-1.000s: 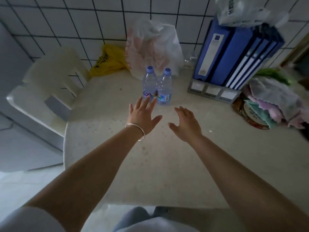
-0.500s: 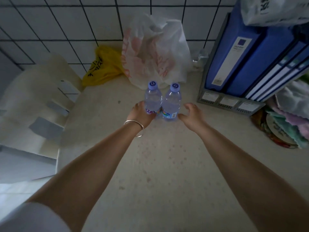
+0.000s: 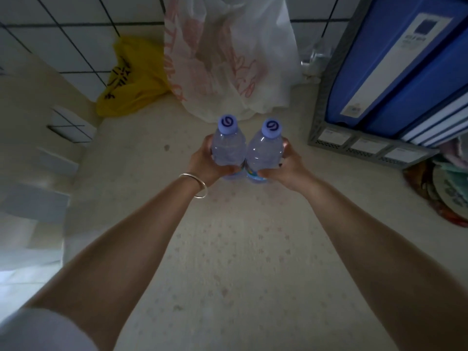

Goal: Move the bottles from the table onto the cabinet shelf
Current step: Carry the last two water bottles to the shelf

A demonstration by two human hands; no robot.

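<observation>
Two clear water bottles with pale blue caps stand upright side by side, touching, on the cream table [image 3: 228,249]. My left hand [image 3: 205,163] grips the left bottle [image 3: 228,148] around its lower body, a silver bangle on that wrist. My right hand [image 3: 286,165] grips the right bottle [image 3: 264,150] the same way, fingers wrapped behind it. Both bottle bases are hidden by my hands. No cabinet shelf is in view.
Behind the bottles a white plastic bag [image 3: 228,59] and a yellow bag [image 3: 131,79] lean against the tiled wall. Blue binders in a grey file rack [image 3: 354,140] stand at the right, with cloths and a plate [image 3: 445,193] beside them. A white chair [image 3: 50,138] is at the left.
Both hands reached forward from open above the table and closed around the two bottles. The view has moved closer to the bottles.
</observation>
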